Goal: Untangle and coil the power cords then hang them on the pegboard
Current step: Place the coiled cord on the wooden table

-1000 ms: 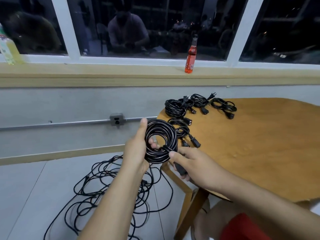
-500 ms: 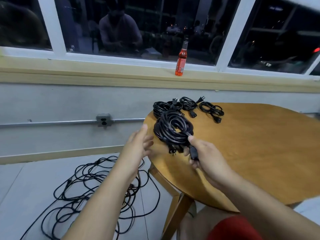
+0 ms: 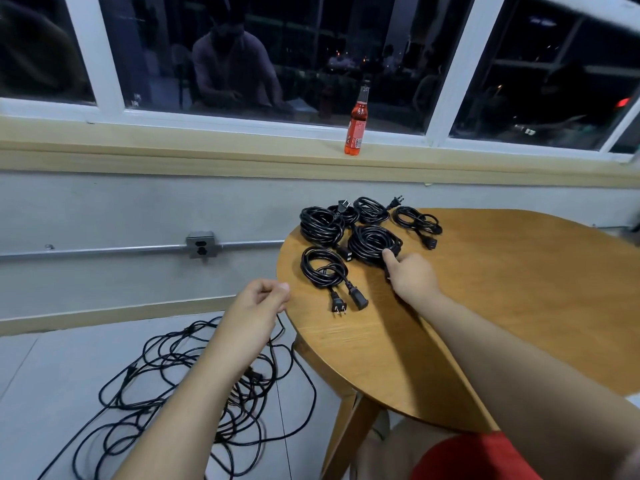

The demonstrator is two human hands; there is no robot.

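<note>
Trainee: State of both hands?

Technician: On the table [image 3: 502, 306] rests the right hand [image 3: 412, 277], fingers curled round the plug end of the held coil [image 3: 372, 240], index fingertip pressed against its loops. Off the table edge hovers the left hand [image 3: 258, 303], fingers loosely curled, nothing visibly in it.

Trainee: Location of the cords?

Technician: On the table, the held coil sits among the finished coils [image 3: 322, 225] and appears to touch at least one. Just in front lies the small coil [image 3: 323, 268], both plugs toward the person. On the floor below the left arm lies the tangle [image 3: 180, 393]. No pegboard is in view.

Trainee: Failure modes from here?

Technician: Probably three. No tie is visible on any coil, so release of the plug end may let the loops spring and spread. Coils lie close together, so lifting one for hanging may drag a neighbour or snag a plug. Pulling on the tangle without tracing one end may tighten its knots.
</note>
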